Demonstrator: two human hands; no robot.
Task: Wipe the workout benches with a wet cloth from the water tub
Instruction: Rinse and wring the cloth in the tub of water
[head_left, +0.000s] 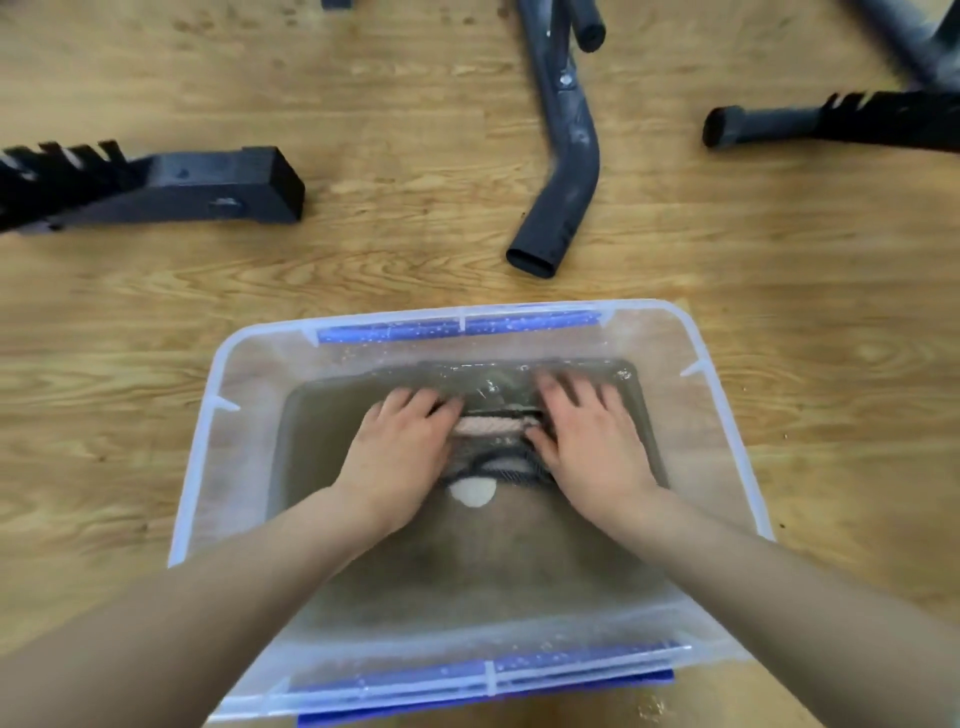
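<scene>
A clear plastic tub (202, 447) with blue handle strips stands on the wooden floor and holds murky grey-brown water. A dark cloth with a pale pink stripe (491, 425) lies under the water near the tub's far side. My left hand (400, 452) and my right hand (587, 441) are both in the water, one on each end of the cloth. Their fingers lie spread over it and press it down. A small white patch (471, 493) shows just in front of the cloth.
Black metal bench frames stand beyond the tub: a notched foot (171, 187) at far left, a bent tube leg (563, 156) at centre, and another notched leg (831, 122) at far right. Wooden floor surrounds the tub.
</scene>
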